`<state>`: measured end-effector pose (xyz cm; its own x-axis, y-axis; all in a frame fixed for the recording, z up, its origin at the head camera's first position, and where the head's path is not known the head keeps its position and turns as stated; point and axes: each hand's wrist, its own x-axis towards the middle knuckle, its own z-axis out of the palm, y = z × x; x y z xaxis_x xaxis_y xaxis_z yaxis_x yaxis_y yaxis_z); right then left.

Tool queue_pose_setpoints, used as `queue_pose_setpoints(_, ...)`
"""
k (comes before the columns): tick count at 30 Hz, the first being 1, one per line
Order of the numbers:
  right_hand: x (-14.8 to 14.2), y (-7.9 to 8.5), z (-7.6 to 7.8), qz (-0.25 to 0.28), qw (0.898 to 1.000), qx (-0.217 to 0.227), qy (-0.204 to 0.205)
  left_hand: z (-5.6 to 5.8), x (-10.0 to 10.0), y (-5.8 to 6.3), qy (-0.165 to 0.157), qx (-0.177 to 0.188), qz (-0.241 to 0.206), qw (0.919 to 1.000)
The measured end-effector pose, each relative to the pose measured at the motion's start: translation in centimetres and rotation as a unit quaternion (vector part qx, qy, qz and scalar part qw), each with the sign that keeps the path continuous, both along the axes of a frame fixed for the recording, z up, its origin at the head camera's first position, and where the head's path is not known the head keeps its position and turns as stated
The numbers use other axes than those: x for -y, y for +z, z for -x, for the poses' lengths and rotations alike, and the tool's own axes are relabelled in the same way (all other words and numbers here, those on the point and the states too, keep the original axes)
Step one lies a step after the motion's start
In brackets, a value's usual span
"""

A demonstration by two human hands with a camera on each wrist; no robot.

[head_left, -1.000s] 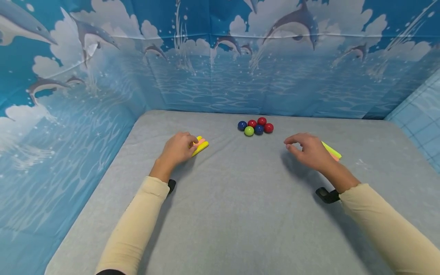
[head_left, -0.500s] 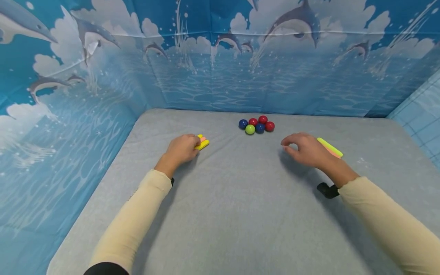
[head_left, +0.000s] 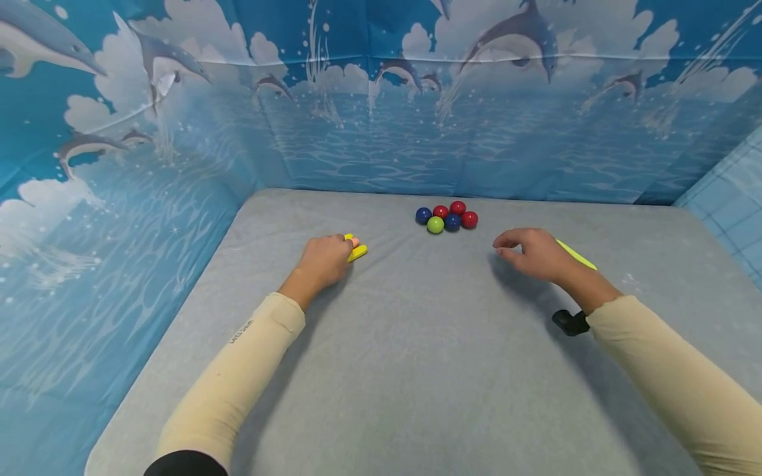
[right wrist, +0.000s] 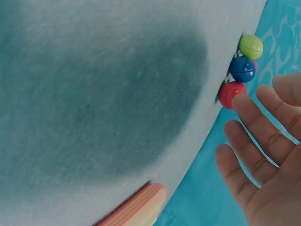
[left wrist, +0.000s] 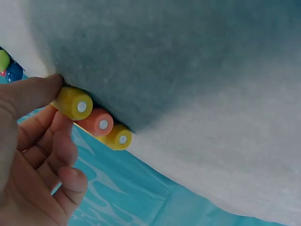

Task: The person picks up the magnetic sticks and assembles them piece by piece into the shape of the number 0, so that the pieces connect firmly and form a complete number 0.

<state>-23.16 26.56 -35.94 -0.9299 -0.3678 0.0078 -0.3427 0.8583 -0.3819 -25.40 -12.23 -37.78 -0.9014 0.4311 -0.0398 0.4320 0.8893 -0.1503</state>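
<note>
In the head view, my left hand (head_left: 324,260) is at the table's left side, over a small group of stick-shaped toy rods. Between thumb and fingers it pinches the nearest yellow rod (left wrist: 75,102), whose end bears a pale disc. An orange rod (left wrist: 99,121) and another yellow rod (left wrist: 118,137) lie alongside. My right hand (head_left: 538,253) hovers above the table on the right, fingers loosely bent and holding nothing. Partly behind it lies a yellow-green rod (head_left: 577,255). The right wrist view also shows a ribbed orange rod (right wrist: 138,207) below that hand.
Several glossy balls cluster near the table's back edge, including a green ball (head_left: 436,225), a blue ball (head_left: 423,215) and a red ball (head_left: 469,219). A grey cloth covers the table (head_left: 393,370). Behind it hangs a dolphin-print curtain (head_left: 381,145).
My left hand has moved slightly right and its fingers have come round the near yellow rod. The right hand stays nearly in place, now covering more of the rods behind it.
</note>
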Motion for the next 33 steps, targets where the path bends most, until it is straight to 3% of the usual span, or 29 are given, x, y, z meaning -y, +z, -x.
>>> queue_pose_setpoints(4, 0.0, -0.4, 0.2, -0.005, 1.000, -0.002, 0.000, 0.1, 0.2, -0.3, -0.028, -0.019, -0.032, 0.9989)
queue_pose_setpoints(8, 0.1, -0.7, 0.3, -0.010, 1.000, -0.003, -0.001, 0.4, -0.3, -0.3, -0.050, -0.009, -0.121, 0.9913)
queue_pose_setpoints(14, 0.4, -1.1, 0.6, -0.019, 1.000, -0.002, -0.009, 1.2, -3.1, 0.1, -0.037, 0.074, -0.244, 0.9662)
queue_pose_setpoints(19, 0.5, -1.1, 0.8, -0.021, 1.000, 0.002, -0.019, 1.9, -6.1, -0.2, -0.015, 0.115, -0.318, 0.9409)
queue_pose_setpoints(24, 0.5, -1.1, 1.0, -0.019, 0.999, 0.015, -0.028, 2.2, -8.6, -1.0, 0.009, 0.140, -0.352, 0.9256)
queue_pose_setpoints(33, -0.2, -1.6, 1.4, -0.007, 0.999, 0.024, -0.039, 2.4, -11.6, -0.9, 0.016, 0.149, -0.365, 0.9190)
